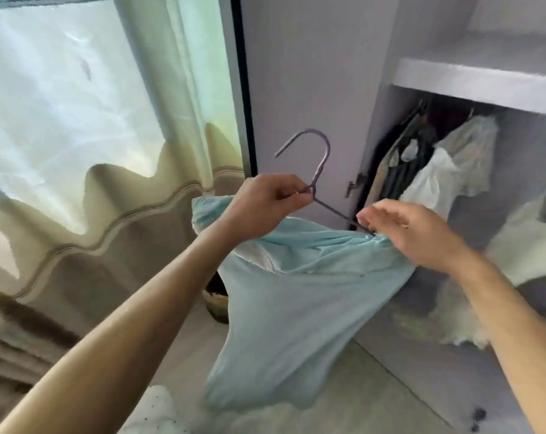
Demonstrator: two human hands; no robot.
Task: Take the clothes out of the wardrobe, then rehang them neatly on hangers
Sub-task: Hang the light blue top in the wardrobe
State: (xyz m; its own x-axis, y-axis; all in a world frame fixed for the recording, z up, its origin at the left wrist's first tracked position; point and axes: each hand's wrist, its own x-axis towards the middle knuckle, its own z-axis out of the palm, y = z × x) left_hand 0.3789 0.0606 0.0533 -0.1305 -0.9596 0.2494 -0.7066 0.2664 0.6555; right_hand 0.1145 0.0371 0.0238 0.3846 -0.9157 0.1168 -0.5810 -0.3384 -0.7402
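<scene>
Before the wardrobe (312, 73), left hand (265, 198) pinches a thin wire hanger (325, 151); right hand (415, 234) touches limp blue shirt (296, 308), grip unclear.

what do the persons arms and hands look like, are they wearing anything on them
Both are bare. The left forearm and right forearm show no sleeve up to the frame edge. The left hand has no glove, watch or ring in view. The right hand is also ungloved, but motion blur hides whether it bears a ring.

Hung clothes (422, 161) crowd the wardrobe (312, 73) beneath shelf (478, 83)
</scene>
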